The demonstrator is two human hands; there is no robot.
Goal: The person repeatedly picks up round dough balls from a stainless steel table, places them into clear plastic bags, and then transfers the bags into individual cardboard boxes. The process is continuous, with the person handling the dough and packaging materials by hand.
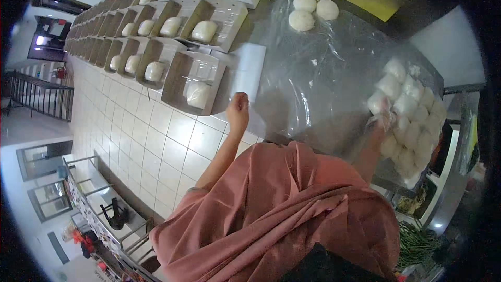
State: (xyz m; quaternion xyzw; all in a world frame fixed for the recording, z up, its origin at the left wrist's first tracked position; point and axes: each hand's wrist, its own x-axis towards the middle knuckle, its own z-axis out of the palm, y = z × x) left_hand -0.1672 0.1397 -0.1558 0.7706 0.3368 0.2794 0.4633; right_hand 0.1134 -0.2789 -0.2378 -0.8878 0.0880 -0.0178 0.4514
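My left hand (238, 110) is at the table's near edge, its fingers curled in with nothing visible in them. Close to its fingertips lies a white sheet of paper (249, 68). On the right, my right hand (381, 116), in a clear plastic glove, touches a white rounded food portion (378, 102) at the edge of a heap (417, 117) of similar ones. Blur hides whether its fingers grip that portion. Left of my left hand, the nearest open cardboard box (177, 80) holds one white portion (198, 94) in clear plastic.
Several rows of open cardboard boxes (225, 13) stretch away to the left, the nearer ones holding white portions. Three white rounds (305, 3) rest at the far side of the plastic-covered table (317, 66). Below are the tiled floor (160, 137) and a black stool (114, 214).
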